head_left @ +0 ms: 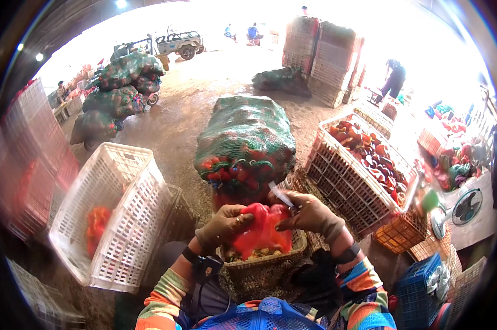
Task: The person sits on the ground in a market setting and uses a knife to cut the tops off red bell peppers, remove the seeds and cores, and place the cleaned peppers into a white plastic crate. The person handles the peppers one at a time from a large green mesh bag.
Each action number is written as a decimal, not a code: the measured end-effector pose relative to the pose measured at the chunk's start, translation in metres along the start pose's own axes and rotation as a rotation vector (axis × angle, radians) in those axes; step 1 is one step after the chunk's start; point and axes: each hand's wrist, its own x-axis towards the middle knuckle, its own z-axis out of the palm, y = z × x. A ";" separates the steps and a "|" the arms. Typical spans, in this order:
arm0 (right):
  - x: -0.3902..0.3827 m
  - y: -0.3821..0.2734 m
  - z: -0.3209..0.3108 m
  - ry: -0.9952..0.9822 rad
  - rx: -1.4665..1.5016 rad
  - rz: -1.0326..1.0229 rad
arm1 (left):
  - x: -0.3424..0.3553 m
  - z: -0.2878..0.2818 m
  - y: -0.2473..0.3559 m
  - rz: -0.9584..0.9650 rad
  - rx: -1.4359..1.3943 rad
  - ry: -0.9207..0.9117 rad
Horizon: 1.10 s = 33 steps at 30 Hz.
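So the pepper (254,230) is bright red and shiny, a bit smeared by blur, and it looks opened out with a ragged lower edge, though I honestly can't tell if it's one piece or two. It's held up between the left hand (224,226) and the right hand (311,215), hanging over the basket (267,263). The knife (282,194) has a pale, slim blade sticking out of the right hand, tip angled up and to the left, just beyond the pepper, with its handle mostly hidden in the grip

Glossy pepper (255,234); smooth metal knife (281,195); matt gloves (317,217); plastic crate (124,245); mesh sack (247,125)
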 end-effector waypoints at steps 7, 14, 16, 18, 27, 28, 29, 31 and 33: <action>0.019 0.009 0.042 0.010 0.051 0.186 | -0.027 -0.011 -0.006 0.131 -0.263 0.209; 0.035 0.002 0.130 0.182 0.334 0.386 | -0.093 -0.038 -0.002 0.416 0.271 0.685; 0.044 0.011 0.153 0.141 0.287 0.289 | -0.108 -0.044 0.007 0.486 0.199 0.719; 0.051 0.000 0.172 0.150 0.422 0.350 | -0.129 -0.030 0.028 0.325 -0.628 0.637; 0.092 -0.030 0.207 0.204 0.700 0.205 | -0.159 -0.052 0.035 0.682 -0.358 0.935; 0.095 -0.035 0.211 0.195 0.743 0.209 | -0.161 -0.054 0.036 0.708 -0.335 0.957; 0.097 -0.037 0.213 0.210 0.725 0.227 | -0.163 -0.057 0.037 0.730 -0.304 0.981; 0.101 -0.042 0.217 0.240 0.689 0.258 | -0.166 -0.062 0.040 0.774 -0.238 1.035; 0.101 -0.047 0.219 0.210 0.712 0.231 | -0.167 -0.059 0.050 0.799 -0.359 1.017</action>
